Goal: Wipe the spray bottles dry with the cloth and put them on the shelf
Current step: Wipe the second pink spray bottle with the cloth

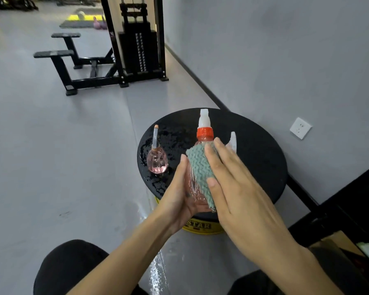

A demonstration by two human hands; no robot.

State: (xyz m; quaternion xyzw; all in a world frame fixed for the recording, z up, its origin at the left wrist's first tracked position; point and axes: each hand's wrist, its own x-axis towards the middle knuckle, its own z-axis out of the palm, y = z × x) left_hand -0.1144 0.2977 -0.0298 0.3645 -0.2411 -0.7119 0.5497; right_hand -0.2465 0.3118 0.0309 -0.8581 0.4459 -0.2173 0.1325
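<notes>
I hold a clear pink spray bottle (pixel 204 133) with an orange collar and white nozzle above a round black stool top (pixel 260 158). My left hand (pixel 179 196) grips its lower body from the left. My right hand (pixel 239 188) presses a green knitted cloth (pixel 198 165) flat against the bottle's side. A second, small round pink bottle (pixel 157 160) with a thin tube top stands on the wet left part of the stool. A white trigger part (pixel 233 139) shows behind my right fingers.
Water drops lie on the stool's left side and on the grey floor below. A grey wall with a white socket (pixel 300 128) runs on the right. A black shelf frame (pixel 339 209) stands at the lower right. A black weight machine (pixel 136 45) stands farther back.
</notes>
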